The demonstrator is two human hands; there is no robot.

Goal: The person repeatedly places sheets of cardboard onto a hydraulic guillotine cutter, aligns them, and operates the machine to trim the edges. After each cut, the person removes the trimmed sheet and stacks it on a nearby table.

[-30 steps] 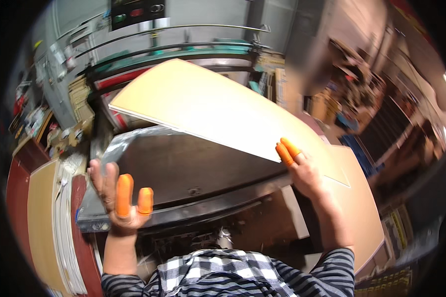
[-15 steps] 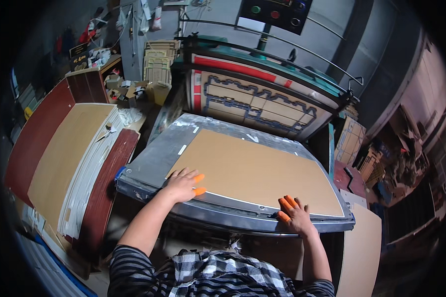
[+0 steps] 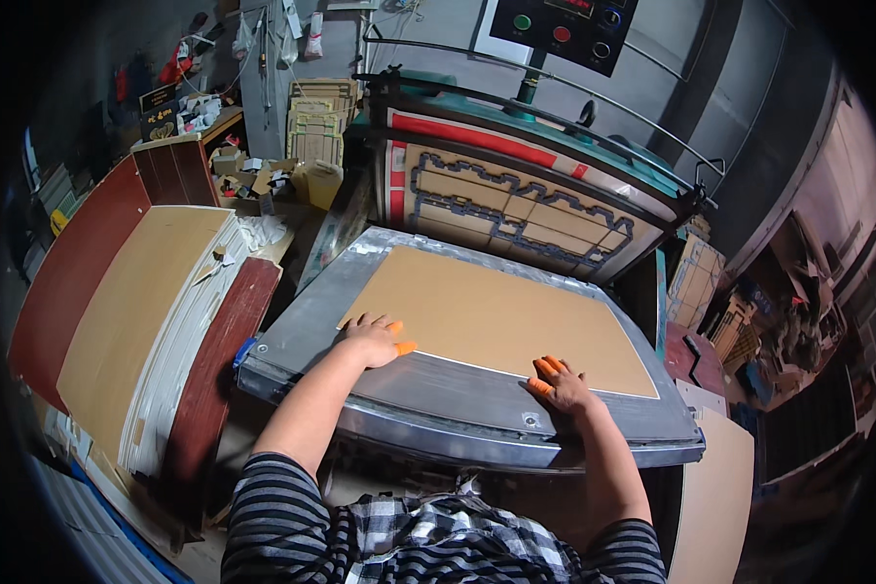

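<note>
A large brown cardboard sheet [image 3: 496, 307] with a pale edge lies flat on the grey metal bed [image 3: 438, 394] of a die-cutting press. My left hand [image 3: 372, 341] rests at the sheet's near left corner, fingers spread. Lower and to the right, my right hand [image 3: 563, 386] touches the near edge, its fingers also apart. Orange finger covers sit on some fingers of both hands. Beyond the sheet, the press's upright plate carries a tan die board [image 3: 526, 209] with dark strips in a jagged outline.
At the left, a stack of brown-topped sheets [image 3: 136, 302] leans between dark red boards [image 3: 224, 350]. A control panel [image 3: 565, 31] with coloured buttons hangs above the press. Another brown sheet [image 3: 715, 496] stands at lower right. Cardboard scraps [image 3: 798, 341] are heaped at the far right.
The sheet has slid away from me across the metal bed, leaving a wider grey strip along its near edge. Both hands moved forward with it, the right one also slightly left.
</note>
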